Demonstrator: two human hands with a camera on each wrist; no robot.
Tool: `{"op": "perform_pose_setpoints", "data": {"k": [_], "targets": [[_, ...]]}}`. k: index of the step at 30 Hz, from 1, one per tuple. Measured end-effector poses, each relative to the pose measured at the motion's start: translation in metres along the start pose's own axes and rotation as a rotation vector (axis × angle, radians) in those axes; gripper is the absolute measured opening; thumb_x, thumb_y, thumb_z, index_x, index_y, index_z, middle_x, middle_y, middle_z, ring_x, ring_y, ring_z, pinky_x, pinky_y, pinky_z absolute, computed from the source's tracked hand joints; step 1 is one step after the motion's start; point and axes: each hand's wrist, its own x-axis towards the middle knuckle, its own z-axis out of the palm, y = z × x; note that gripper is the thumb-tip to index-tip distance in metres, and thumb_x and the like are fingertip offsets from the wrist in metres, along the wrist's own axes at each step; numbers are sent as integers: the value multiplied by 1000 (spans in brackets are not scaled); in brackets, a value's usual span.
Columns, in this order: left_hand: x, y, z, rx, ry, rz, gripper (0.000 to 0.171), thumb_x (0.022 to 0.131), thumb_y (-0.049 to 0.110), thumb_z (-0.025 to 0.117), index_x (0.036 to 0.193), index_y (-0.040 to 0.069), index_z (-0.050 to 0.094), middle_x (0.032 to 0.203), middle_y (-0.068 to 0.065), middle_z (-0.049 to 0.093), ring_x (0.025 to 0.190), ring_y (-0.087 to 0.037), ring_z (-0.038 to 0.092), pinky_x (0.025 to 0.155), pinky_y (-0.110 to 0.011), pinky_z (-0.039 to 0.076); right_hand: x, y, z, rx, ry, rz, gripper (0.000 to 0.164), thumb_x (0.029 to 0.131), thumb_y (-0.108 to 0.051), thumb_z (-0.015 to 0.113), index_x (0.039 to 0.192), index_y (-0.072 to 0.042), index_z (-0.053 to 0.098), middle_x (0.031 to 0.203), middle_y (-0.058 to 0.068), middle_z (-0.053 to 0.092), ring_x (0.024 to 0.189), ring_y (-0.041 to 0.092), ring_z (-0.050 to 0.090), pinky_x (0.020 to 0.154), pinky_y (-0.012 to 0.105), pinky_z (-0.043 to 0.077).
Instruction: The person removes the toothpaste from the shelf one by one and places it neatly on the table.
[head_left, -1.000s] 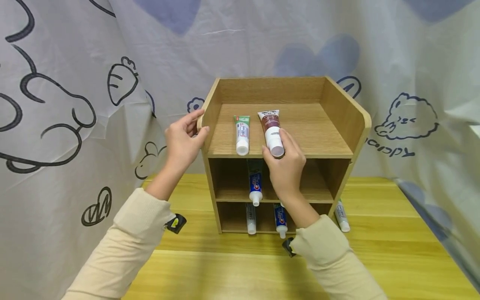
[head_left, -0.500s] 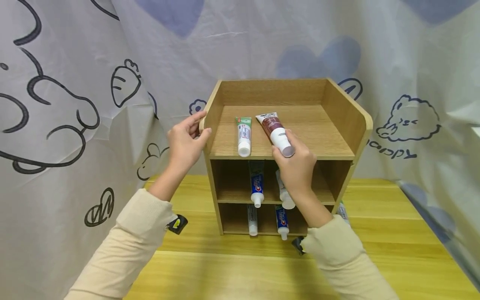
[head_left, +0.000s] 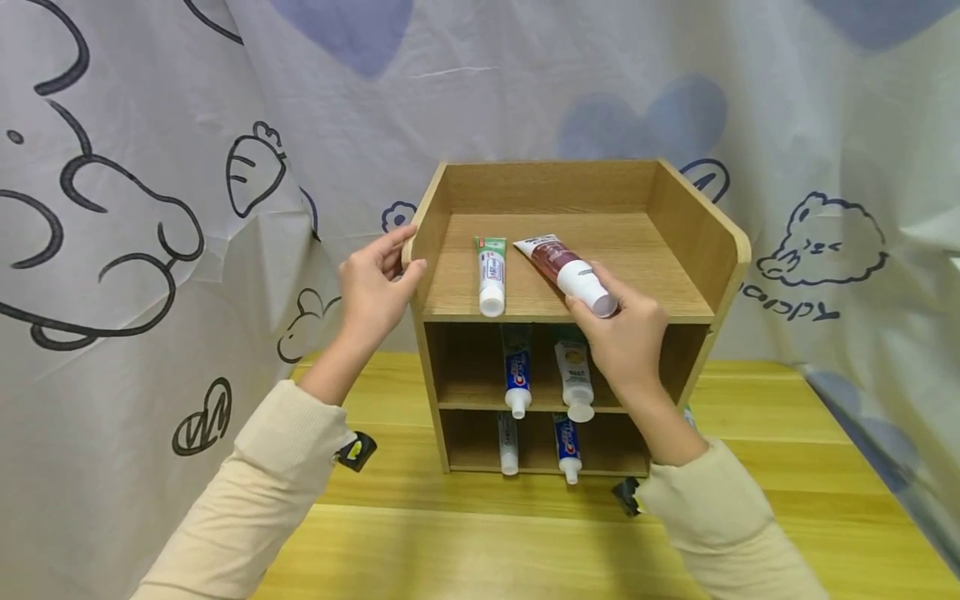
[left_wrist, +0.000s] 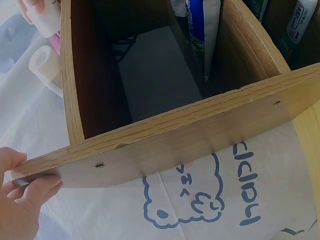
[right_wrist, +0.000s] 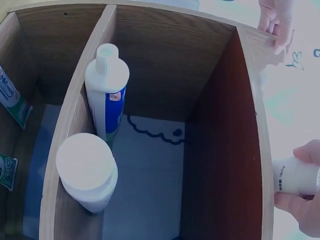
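My left hand (head_left: pixel 375 287) grips the front edge of the left side panel of a wooden desktop shelf (head_left: pixel 682 312), thumb on one face and fingers on the other in the left wrist view. My right hand (head_left: pixel 630 337) pinches the white capped end of a maroon and white tube (head_left: pixel 551 258). That tube lies slanted on the top tier, its flat end pointing back left. To its left lies a green and white toothpaste tube (head_left: pixel 491 275), cap forward. In the right wrist view the fingers hold the white cap (right_wrist: pixel 295 175) beside the top board.
The middle tier holds a blue toothpaste tube (head_left: pixel 517 367) and a white tube (head_left: pixel 575 375), caps poking out. Below are a pale tube (head_left: pixel 507 446) and another blue tube (head_left: pixel 567 442). The shelf stands on a yellow wooden table (head_left: pixel 450 542) before a patterned curtain (head_left: pixel 525 92).
My right hand has moved right with the capped end of the maroon tube, turning it from nearly straight to slanted. The middle tier's white tube has come into view. The left hand stays on the panel.
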Motion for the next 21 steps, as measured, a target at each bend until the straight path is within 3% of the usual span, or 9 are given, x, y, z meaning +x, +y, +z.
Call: {"op": "perform_pose_setpoints", "data": {"k": [3, 5, 8, 10, 17, 19, 21], "targets": [[0, 0, 0, 4, -3, -4, 41, 84, 1, 62, 125, 2, 57, 124, -18, 58, 112, -25, 60, 89, -22, 53, 0, 2, -3, -11, -4, 11, 42, 71, -3, 77, 110, 6, 65, 106, 24, 66, 88, 33, 67, 67, 43, 58], [0, 0, 0, 5, -7, -5, 41, 85, 2, 62, 125, 2, 57, 124, -18, 57, 112, -25, 60, 90, -23, 53, 0, 3, -6, -21, -7, 22, 42, 71, -4, 77, 111, 5, 65, 106, 23, 66, 86, 32, 67, 66, 26, 57], [0, -1, 0, 5, -9, -2, 41, 85, 2, 61, 125, 2, 56, 124, -18, 57, 113, -25, 60, 90, -23, 53, -1, 4, -9, -29, -10, 33, 42, 71, -5, 78, 111, 3, 66, 105, 23, 67, 83, 30, 66, 62, 4, 45], [-1, -1, 0, 4, -7, -1, 41, 85, 2, 61, 126, 3, 56, 124, -18, 57, 113, -25, 60, 90, -24, 53, -1, 4, -11, -28, -7, 29, 42, 71, -5, 78, 110, 4, 66, 103, 24, 67, 80, 30, 65, 59, -4, 36], [0, -4, 0, -3, -3, 6, 42, 85, 1, 61, 126, 3, 56, 125, -18, 57, 113, -25, 59, 91, -24, 53, 1, 6, -18, -18, 28, -6, 42, 69, -4, 78, 108, 5, 66, 104, 24, 67, 79, 30, 65, 59, -4, 36], [0, -4, 1, -3, -5, 5, 42, 85, 1, 61, 126, 4, 56, 125, -17, 57, 113, -25, 59, 91, -23, 53, 0, 7, -20, -22, 42, -3, 41, 69, -4, 78, 107, 5, 67, 103, 23, 67, 77, 24, 64, 58, -4, 36], [0, -4, 1, -2, -6, 7, 42, 85, 2, 62, 126, 4, 56, 125, -17, 57, 113, -25, 59, 90, -23, 53, 0, 9, -21, -29, 55, 4, 41, 69, -4, 78, 107, 3, 67, 102, 22, 68, 74, 9, 61, 57, -3, 36]]}}
